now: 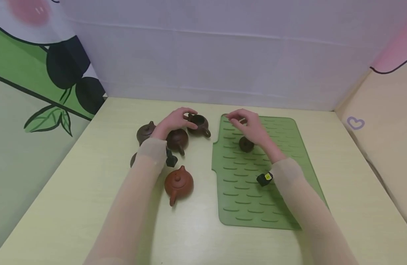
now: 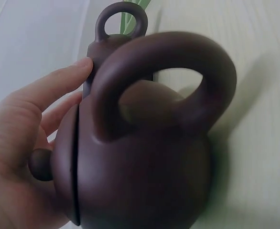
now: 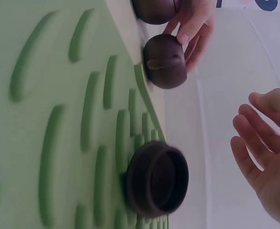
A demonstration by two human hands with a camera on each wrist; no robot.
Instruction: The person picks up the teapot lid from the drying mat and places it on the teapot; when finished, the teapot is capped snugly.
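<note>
My left hand [image 1: 177, 119] holds a dark brown teapot [image 1: 202, 129] at the back of the table, thumb and fingers on either side of its body. That teapot has no lid on, and its handle points toward the front right. Under the same hand sits another dark teapot [image 2: 140, 176] with its lid on; the knob is close to the palm in the left wrist view. Over the green mat hovers my right hand [image 1: 251, 127], fingers apart and loosely bent, holding nothing. Below it a small round dark lid [image 3: 159, 179] lies hollow side up on the mat.
The ridged green mat [image 1: 236, 187] covers the right part of the table. A reddish teapot [image 1: 179, 184] stands in front of the left group, beside my left sleeve. Two more dark teapots [image 1: 145, 132] are partly hidden behind that arm. A cloth-covered wall [image 1: 203, 62] closes off the back.
</note>
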